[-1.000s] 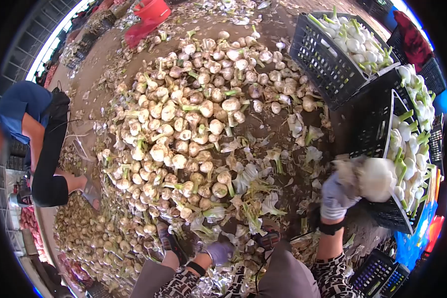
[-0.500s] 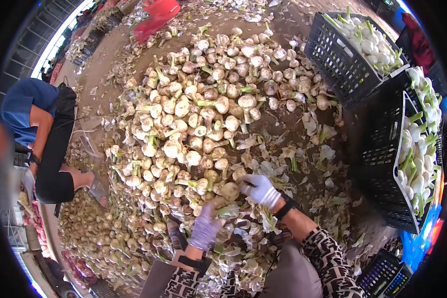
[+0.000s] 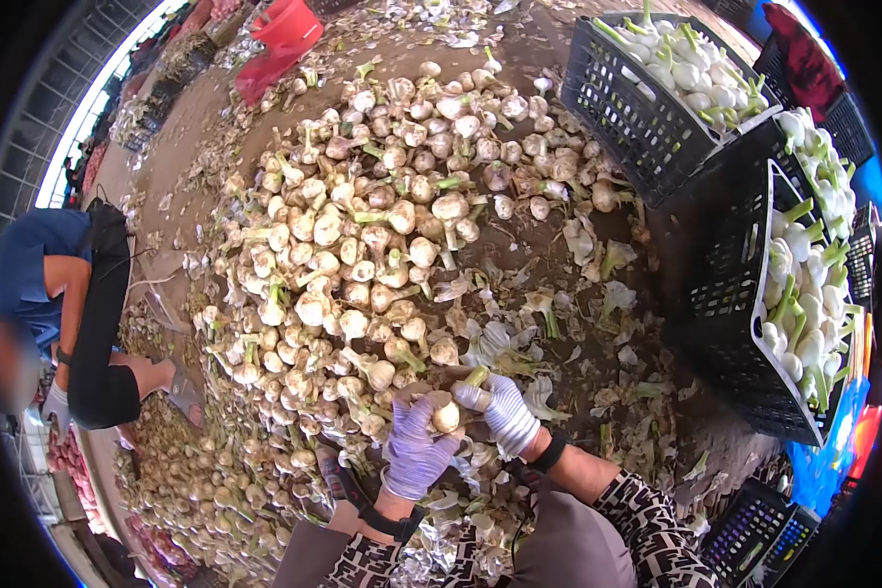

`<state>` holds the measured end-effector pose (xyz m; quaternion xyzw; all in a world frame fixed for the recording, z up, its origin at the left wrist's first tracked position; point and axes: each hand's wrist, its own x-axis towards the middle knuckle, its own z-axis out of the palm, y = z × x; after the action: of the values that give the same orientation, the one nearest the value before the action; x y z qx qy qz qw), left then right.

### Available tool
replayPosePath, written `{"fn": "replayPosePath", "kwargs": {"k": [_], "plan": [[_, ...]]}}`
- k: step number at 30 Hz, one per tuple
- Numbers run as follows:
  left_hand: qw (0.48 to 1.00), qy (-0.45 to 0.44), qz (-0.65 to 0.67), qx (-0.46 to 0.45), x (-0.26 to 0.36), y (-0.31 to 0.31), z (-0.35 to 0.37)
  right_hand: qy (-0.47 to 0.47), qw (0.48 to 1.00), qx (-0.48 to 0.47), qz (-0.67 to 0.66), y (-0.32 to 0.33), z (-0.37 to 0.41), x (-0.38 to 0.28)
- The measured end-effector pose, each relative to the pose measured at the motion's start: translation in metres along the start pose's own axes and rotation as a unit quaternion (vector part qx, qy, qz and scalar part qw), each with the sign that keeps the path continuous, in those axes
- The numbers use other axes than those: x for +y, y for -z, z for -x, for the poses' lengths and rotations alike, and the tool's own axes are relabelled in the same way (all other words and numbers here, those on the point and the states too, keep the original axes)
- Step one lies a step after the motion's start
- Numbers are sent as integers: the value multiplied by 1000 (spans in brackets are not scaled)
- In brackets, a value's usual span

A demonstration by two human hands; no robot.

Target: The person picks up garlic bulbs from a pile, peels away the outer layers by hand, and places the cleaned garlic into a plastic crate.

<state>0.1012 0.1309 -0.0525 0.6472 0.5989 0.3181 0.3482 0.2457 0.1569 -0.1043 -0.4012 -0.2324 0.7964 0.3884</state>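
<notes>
Straight in front of me, my left hand (image 3: 419, 456), in a white-and-purple glove, has its fingers curled around a garlic bulb (image 3: 447, 417). A short greenish stem (image 3: 476, 375) sticks up from the bulb toward the right. My right hand (image 3: 508, 414), gloved in white, is closed at the stem side, thumb and fingers right against the bulb. Just beyond both hands spreads a large heap of untrimmed garlic (image 3: 353, 255), and loose peeled skins (image 3: 500, 343) lie beside it.
Black crates (image 3: 622, 122) of cleaned white garlic (image 3: 691, 73) stand along the right, one crate (image 3: 720, 304) nearer me. A person (image 3: 54, 274) crouches at the left edge. A red bucket (image 3: 289, 26) sits at the far left. Another crate (image 3: 759, 534) is at lower right.
Both hands have drawn closer together and toward me, with the garlic bulb now gripped between them and its stem showing. The whole view has shifted slightly.
</notes>
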Motion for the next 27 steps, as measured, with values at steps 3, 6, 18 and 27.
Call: {"fn": "replayPosePath", "kwargs": {"k": [3, 6, 18, 27], "plan": [[998, -36, -57, -8, 2, -3, 0, -46, 996, 37, -67, -7, 6, -17], [979, -116, -168, -19, 6, -3, -1, -55, 992, 30, -108, 2, 5, -10], [673, 329, 658, -74, 10, 4, -11, 39, 998, -29, 49, 15, 27, -39], [911, 248, 329, 9, 28, -13, -1, 19, 996, -62, 65, 16, 26, -45]]}}
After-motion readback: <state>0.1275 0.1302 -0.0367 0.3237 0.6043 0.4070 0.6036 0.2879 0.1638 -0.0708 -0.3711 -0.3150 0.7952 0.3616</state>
